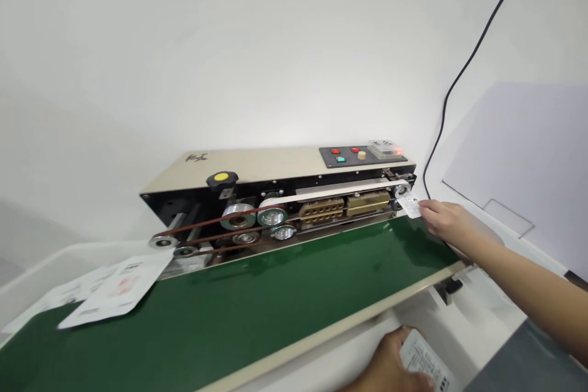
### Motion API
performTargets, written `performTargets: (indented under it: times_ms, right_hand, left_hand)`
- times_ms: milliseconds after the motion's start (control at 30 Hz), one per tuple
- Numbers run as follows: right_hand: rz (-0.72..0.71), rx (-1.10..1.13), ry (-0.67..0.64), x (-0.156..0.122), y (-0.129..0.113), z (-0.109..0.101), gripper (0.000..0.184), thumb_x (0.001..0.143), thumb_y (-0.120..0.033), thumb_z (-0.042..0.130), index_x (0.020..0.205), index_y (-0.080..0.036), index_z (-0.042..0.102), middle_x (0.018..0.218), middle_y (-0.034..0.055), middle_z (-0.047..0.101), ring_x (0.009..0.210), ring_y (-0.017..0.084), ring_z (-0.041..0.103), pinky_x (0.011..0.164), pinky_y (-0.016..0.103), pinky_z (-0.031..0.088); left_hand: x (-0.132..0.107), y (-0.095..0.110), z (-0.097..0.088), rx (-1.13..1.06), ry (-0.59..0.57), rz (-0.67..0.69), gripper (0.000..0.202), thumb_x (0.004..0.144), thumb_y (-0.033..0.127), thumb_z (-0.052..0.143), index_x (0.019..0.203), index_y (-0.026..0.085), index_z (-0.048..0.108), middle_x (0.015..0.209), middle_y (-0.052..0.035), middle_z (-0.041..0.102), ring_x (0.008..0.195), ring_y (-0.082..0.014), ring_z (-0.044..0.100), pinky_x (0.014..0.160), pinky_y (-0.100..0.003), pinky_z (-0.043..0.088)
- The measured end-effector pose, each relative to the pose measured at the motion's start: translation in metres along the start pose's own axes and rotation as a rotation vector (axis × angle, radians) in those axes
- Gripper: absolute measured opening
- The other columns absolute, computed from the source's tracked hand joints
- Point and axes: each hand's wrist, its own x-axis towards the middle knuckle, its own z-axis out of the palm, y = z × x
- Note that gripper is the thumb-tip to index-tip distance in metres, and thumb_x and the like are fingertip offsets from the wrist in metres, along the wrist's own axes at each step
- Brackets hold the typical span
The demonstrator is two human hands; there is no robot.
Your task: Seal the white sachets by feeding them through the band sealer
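Observation:
My right hand (443, 220) pinches a small white printed pouch (410, 204) by its edge. The pouch's far edge meets the right end of a band sealing machine (261, 168), beside a metal roller. Below the conveyor's front edge, my left hand (390, 361) grips another white printed pouch (427, 360), its text side up. That pouch is partly cut off by the frame. At the conveyor's left end, a white pouch with red print (122, 285) lies tilted on the green belt (275, 294), near the machine's left rollers.
More white pouches (68, 291) lie beyond the belt's left end, by a white bin (68, 257). The machine carries a control panel (362, 157) and a black knob with a yellow cap (222, 179). A black cable (473, 52) runs down the wall at right.

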Motion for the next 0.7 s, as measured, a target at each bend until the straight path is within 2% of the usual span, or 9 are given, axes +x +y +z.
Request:
performTargets:
  times_ms: [100,167,333,433,533,600,667,700]
  right_hand:
    - [-0.074,-0.054,0.080,0.001,-0.003,0.006,0.020,0.078,-0.008,0.047,0.081,-0.017,0.063,0.094,0.0033,0.070,0.061,0.012,0.059,0.054,0.026,0.036]
    - [-0.069,-0.039,0.109,0.003,-0.006,0.007,0.019,0.081,-0.010,0.047,0.081,-0.018,0.064,0.094,0.0031,0.070,0.062,0.013,0.060,0.053,0.026,0.036]
    - [-0.006,0.081,0.035,0.012,-0.018,0.002,0.019,0.086,-0.019,0.046,0.088,-0.019,0.065,0.099,0.0056,0.069,0.074,0.016,0.064,0.057,0.025,0.043]
    - [0.041,0.153,0.018,0.010,-0.027,-0.013,0.022,0.086,-0.028,0.048,0.098,-0.018,0.064,0.107,0.0093,0.066,0.084,0.020,0.064,0.063,0.029,0.048]
    - [0.131,0.252,0.148,-0.008,-0.045,-0.037,0.025,0.083,-0.032,0.054,0.103,-0.020,0.063,0.105,0.0109,0.066,0.088,0.023,0.064,0.066,0.033,0.052]
    - [0.173,0.358,0.284,-0.030,-0.066,-0.053,0.026,0.080,-0.029,0.058,0.106,-0.024,0.062,0.095,0.0092,0.069,0.082,0.023,0.066,0.062,0.032,0.054]
    - [0.201,0.506,0.283,-0.057,-0.094,-0.061,0.034,0.078,-0.024,0.060,0.112,-0.028,0.058,0.093,0.0087,0.069,0.080,0.023,0.066,0.064,0.034,0.056]
    - [0.229,0.570,0.220,-0.072,-0.109,-0.063,0.036,0.076,-0.023,0.061,0.112,-0.027,0.058,0.100,0.0106,0.067,0.082,0.025,0.066,0.064,0.035,0.057]
  left_hand:
    - [-0.001,0.002,0.000,-0.028,-0.048,0.046,0.046,0.046,0.013,0.073,0.090,0.015,0.060,0.069,0.0019,0.064,0.063,-0.0134,0.057,0.058,-0.024,0.044]
    - [-0.003,0.007,0.002,-0.046,-0.064,0.058,0.045,0.047,0.012,0.072,0.090,0.015,0.060,0.068,0.0018,0.064,0.061,-0.0126,0.056,0.058,-0.024,0.044]
    - [-0.012,0.020,0.008,-0.036,-0.002,0.027,0.044,0.045,0.008,0.069,0.088,0.013,0.060,0.067,0.0018,0.064,0.060,-0.0119,0.055,0.055,-0.022,0.043]
    - [-0.011,0.018,0.008,-0.050,-0.013,0.025,0.044,0.044,0.009,0.070,0.088,0.014,0.061,0.068,0.0012,0.065,0.060,-0.0129,0.056,0.056,-0.023,0.043]
    - [-0.004,0.007,0.002,-0.044,-0.036,0.012,0.048,0.045,0.011,0.072,0.092,0.015,0.061,0.072,-0.0001,0.066,0.065,-0.0160,0.059,0.062,-0.027,0.045]
    - [0.000,0.003,-0.002,0.002,-0.003,-0.002,0.053,0.045,0.011,0.074,0.095,0.016,0.060,0.077,-0.0010,0.067,0.074,-0.0199,0.062,0.068,-0.030,0.046]
    - [0.001,0.003,-0.004,0.071,0.044,0.004,0.054,0.044,0.009,0.074,0.096,0.018,0.060,0.083,-0.0012,0.067,0.085,-0.0228,0.061,0.074,-0.032,0.045]
    - [0.000,0.006,-0.003,0.083,0.039,0.020,0.053,0.046,0.009,0.074,0.096,0.018,0.061,0.085,-0.0011,0.067,0.087,-0.0231,0.061,0.074,-0.031,0.045]
